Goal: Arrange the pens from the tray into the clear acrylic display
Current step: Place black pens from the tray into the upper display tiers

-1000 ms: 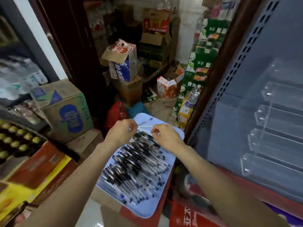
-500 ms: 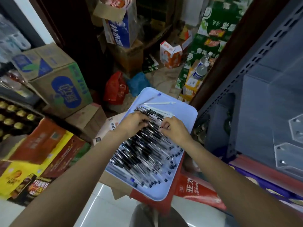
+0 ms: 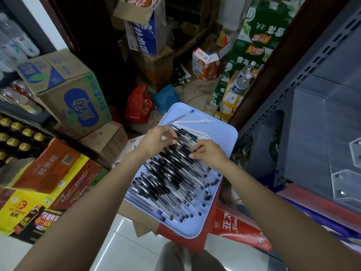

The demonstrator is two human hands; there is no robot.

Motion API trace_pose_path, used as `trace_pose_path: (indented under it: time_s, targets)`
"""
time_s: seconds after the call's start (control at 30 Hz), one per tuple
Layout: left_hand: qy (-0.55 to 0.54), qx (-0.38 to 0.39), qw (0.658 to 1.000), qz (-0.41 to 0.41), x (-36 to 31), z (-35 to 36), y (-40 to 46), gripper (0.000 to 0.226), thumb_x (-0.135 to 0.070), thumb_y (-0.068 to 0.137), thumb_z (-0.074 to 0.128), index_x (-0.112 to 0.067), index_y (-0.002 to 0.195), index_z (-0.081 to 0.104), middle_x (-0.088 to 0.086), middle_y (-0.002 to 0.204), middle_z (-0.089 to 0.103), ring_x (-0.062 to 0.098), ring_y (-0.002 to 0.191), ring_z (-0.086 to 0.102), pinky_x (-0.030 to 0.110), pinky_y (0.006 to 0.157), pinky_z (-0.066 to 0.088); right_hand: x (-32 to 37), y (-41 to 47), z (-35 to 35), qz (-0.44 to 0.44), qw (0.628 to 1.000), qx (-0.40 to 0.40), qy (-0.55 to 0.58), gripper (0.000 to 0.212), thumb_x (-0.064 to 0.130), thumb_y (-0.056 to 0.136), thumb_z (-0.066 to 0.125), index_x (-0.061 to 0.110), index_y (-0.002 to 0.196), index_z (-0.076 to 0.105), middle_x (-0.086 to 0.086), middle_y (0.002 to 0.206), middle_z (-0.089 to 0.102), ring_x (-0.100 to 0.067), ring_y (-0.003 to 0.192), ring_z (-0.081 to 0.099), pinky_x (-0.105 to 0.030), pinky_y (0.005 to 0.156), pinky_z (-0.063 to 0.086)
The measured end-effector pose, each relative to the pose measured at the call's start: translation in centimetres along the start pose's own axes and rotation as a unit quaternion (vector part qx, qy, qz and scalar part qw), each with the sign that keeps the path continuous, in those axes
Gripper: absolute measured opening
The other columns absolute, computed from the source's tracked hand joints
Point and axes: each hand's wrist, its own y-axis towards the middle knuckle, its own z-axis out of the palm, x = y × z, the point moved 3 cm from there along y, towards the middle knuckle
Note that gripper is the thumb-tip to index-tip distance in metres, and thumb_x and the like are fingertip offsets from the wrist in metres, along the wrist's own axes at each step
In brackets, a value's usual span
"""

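Both my left hand point(image 3: 156, 141) and right hand point(image 3: 210, 152) pinched pens point(image 3: 175, 173); gathering them parallel seemed wisest.

The tray point(image 3: 197, 229) is the landmark; it rests on a carton point(image 3: 181, 234). A heap of pens point(image 3: 175, 178) lies in it, filling its middle and near part. At its far end two single pens point(image 3: 192, 121) lie apart from the heap. The left hand point(image 3: 156, 141) and the right hand point(image 3: 208, 152) are over the far part of the heap, fingers among the pens. Right of the tray stands the shelf rack point(image 3: 304, 79), with the display point(image 3: 343, 173) on it. Left of the tray are stacked boxes point(image 3: 66, 90). Behind the tray lie two bags point(image 3: 138, 106), further boxes behind those. A bottle point(image 3: 241, 84) stands behind and right of the tray.
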Motion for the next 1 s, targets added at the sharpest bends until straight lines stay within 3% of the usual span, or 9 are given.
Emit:
trace_pose_path:
  time_s: [0.13,0.3,0.4,0.53,0.6,0.77,0.83,0.9,1.0]
  targets:
    - [-0.149,-0.023,0.987,-0.048,0.4,-0.5,-1.1,0.006,-0.009,0.086,0.064,-0.01,0.091,0.061,0.005,0.08,0.066,0.018,0.082,0.063,0.031,0.084,0.048,0.1,-0.3,-0.3,0.0,1.0,-0.015,0.019,0.02,0.012,0.086,0.067,0.002,0.104,0.066,0.006,0.066,0.053,-0.018,0.085,0.057,-0.037,0.093,0.05]
    - [-0.308,-0.099,0.94,-0.108,0.3,-0.9,-1.9,0.019,-0.01,0.093,0.055,-0.001,0.108,0.062,0.007,0.083,0.064,-0.002,0.063,0.065,0.008,0.068,0.051,0.4,-0.9,-1.0,0.008,0.999,-0.049,0.001,0.014,0.005,0.093,0.054,0.001,0.098,0.066,-0.011,0.082,0.065,-0.02,0.072,0.058,-0.031,0.067,0.052]
    - [-0.374,-0.104,0.911,-0.136,-0.3,-0.7,-2.5,0.022,-0.02,0.096,0.051,-0.003,0.105,0.062,0.001,0.086,0.062,0.002,0.069,0.065,0.014,0.076,0.054,0.5,-1.4,-1.4,0.003,0.997,-0.067,-0.038,0.011,0.007,0.094,0.053,0.007,0.093,0.064,-0.015,0.093,0.069,-0.02,0.079,0.058,-0.034,0.078,0.052]
    - [-0.442,-0.098,0.878,-0.154,-2.0,-0.3,-3.0,0.021,-0.025,0.098,0.047,-0.005,0.094,0.052,0.002,0.1,0.056,0.015,0.079,0.063,0.024,0.076,0.057,0.7,-2.9,-2.3,0.002,0.997,-0.077,-0.006,0.009,0.009,0.097,0.046,0.011,0.095,0.054,-0.016,0.096,0.07,-0.023,0.075,0.062,-0.035,0.07,0.053]
    - [-0.448,-0.107,0.876,-0.141,-3.5,-0.3,-2.9,0.023,-0.025,0.098,0.047,-0.005,0.087,0.052,0.01,0.109,0.056,0.021,0.081,0.062,0.027,0.075,0.058,1.4,-3.9,-3.2,-0.013,0.995,-0.086,0.046,0.007,0.011,0.098,0.044,0.011,0.097,0.051,-0.017,0.098,0.069,-0.019,0.072,0.061,-0.036,0.071,0.054]
    - [-0.486,-0.142,0.859,-0.08,-9.6,-1.1,-1.4,0.018,-0.021,0.097,0.048,-0.011,0.082,0.052,0.013,0.122,0.058,0.024,0.089,0.067,0.024,0.07,0.059,4.5,-8.1,-6.9,-0.055,0.975,-0.087,0.195,0.006,0.018,0.099,0.044,0.014,0.101,0.048,-0.011,0.099,0.066,-0.018,0.076,0.063,-0.02,0.058,0.053]
    - [-0.496,-0.163,0.852,-0.045,-12.9,-1.5,-0.8,0.018,-0.02,0.096,0.051,-0.011,0.08,0.053,0.015,0.11,0.064,0.025,0.088,0.066,0.02,0.064,0.058,5.4,-10.2,-9.0,-0.074,0.961,-0.097,0.248,0.008,0.016,0.1,0.044,0.011,0.105,0.048,-0.008,0.089,0.064,-0.019,0.067,0.059,-0.021,0.056,0.053]
    - [-0.507,-0.171,0.845,-0.011,-16.7,-1.4,-0.4,0.018,-0.019,0.095,0.053,-0.011,0.079,0.054,0.015,0.097,0.066,0.027,0.087,0.067,0.019,0.064,0.058,5.6,-12.0,-11.3,-0.102,0.946,-0.136,0.277,0.007,0.014,0.099,0.045,0.01,0.104,0.049,-0.008,0.081,0.063,-0.016,0.059,0.054,-0.022,0.054,0.052]
    - [-0.505,-0.135,0.851,0.047,-22.7,0.0,0.1,0.021,-0.023,0.094,0.054,-0.004,0.093,0.061,0.019,0.106,0.065,0.025,0.101,0.065,0.019,0.076,0.057,4.9,-14.2,-15.3,-0.158,0.918,-0.224,0.286,0.009,0.014,0.098,0.047,0.017,0.09,0.049,-0.006,0.073,0.062,-0.007,0.05,0.049,-0.02,0.05,0.045]
